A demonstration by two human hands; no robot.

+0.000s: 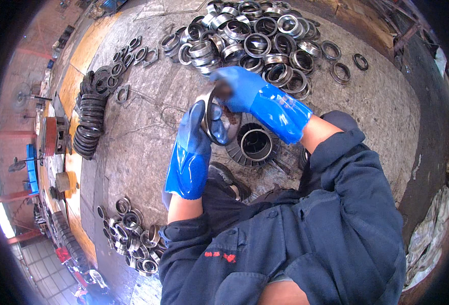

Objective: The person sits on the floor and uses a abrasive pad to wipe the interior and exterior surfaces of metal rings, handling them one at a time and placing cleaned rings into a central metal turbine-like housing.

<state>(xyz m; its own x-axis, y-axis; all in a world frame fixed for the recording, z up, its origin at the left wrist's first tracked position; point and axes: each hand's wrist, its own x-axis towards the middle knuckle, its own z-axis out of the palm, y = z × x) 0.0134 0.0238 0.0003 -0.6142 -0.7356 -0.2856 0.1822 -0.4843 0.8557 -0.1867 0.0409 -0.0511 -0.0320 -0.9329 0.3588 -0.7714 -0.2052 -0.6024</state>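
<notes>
My left hand (194,133), in a blue rubber glove, grips a metal ring (208,116) by its left side, with fingers showing through its opening. My right hand (236,89), gloved the same way, is at the ring's upper right edge, closed around a small dark object (223,89) that is too blurred to name. Below the hands, between my legs, a metal cylinder (257,145) with an open top stands on a dark, ribbed round base (243,156). The ring is held tilted, to the upper left of the cylinder.
A large heap of metal rings (257,45) lies ahead, with a few loose rings (340,72) to its right. Black rings (91,118) are stacked in a row at left, near flanged parts (122,93). Another pile of rings (133,232) lies at lower left. Crumpled sheeting (430,236) is at far right.
</notes>
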